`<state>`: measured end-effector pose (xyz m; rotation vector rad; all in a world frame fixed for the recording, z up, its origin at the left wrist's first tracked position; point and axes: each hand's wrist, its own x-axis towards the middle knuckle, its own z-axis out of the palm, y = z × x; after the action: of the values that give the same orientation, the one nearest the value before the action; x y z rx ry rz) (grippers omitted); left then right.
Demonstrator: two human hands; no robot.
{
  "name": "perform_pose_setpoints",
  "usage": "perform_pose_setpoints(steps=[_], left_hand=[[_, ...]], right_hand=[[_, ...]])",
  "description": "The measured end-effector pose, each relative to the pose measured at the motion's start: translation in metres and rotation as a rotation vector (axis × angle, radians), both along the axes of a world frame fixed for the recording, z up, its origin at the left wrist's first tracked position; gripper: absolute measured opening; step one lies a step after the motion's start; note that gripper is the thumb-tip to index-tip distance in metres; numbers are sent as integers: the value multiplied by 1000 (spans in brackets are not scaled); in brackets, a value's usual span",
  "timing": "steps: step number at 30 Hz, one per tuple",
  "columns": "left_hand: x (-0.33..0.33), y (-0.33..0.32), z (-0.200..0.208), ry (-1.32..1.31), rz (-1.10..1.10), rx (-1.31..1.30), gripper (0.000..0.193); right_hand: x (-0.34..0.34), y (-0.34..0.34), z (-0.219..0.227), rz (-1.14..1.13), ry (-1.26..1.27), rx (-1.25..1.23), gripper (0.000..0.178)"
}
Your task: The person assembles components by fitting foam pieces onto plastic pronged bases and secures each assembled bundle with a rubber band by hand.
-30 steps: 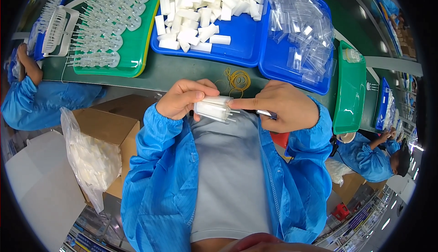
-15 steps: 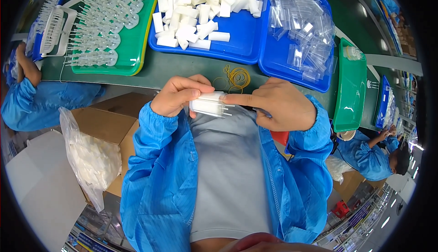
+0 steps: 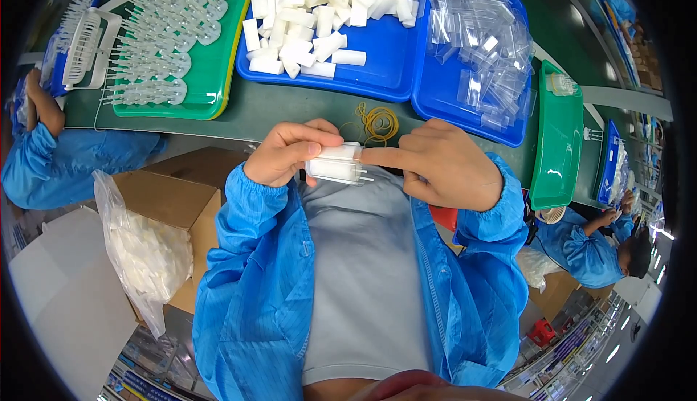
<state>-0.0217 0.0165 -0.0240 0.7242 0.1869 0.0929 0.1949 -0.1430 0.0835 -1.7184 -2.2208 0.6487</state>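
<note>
One white block (image 3: 335, 166) sat pinched in left hand (image 3: 279, 157). Half-curled right hand (image 3: 456, 167) touched its right end, couldn't tell if gripping anything.

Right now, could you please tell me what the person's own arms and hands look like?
The sleeves are loose and bright blue, with gathered cuffs. The left hand and right hand are bare, with no gloves visible.

We are looking at a factory assembly workshop: blue trays (image 3: 381, 85) are holding loose white blocks (image 3: 298, 27) and clear plastic pieces (image 3: 483, 52) along a green desk (image 3: 283, 114), co-workers (image 3: 83, 165) in blue smocks are flanking us, and a clear bag (image 3: 154, 263) is bulging from a carton (image 3: 163, 198).
</note>
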Motion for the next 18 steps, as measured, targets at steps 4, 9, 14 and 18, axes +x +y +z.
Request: perform_pose_setpoints(steps=[4, 9, 14, 18], left_hand=[[1, -3, 13, 62, 4, -3, 38], [7, -6, 15, 83, -65, 54, 52], [10, -11, 13, 67, -12, 104, 54], [13, -12, 17, -5, 56, 229, 54]], right_hand=[[1, 1, 3, 10, -58, 17, 61], [10, 1, 5, -64, -23, 99, 53], [18, 2, 7, -352, 264, 310, 43], [18, -3, -14, -524, 589, 368, 36]])
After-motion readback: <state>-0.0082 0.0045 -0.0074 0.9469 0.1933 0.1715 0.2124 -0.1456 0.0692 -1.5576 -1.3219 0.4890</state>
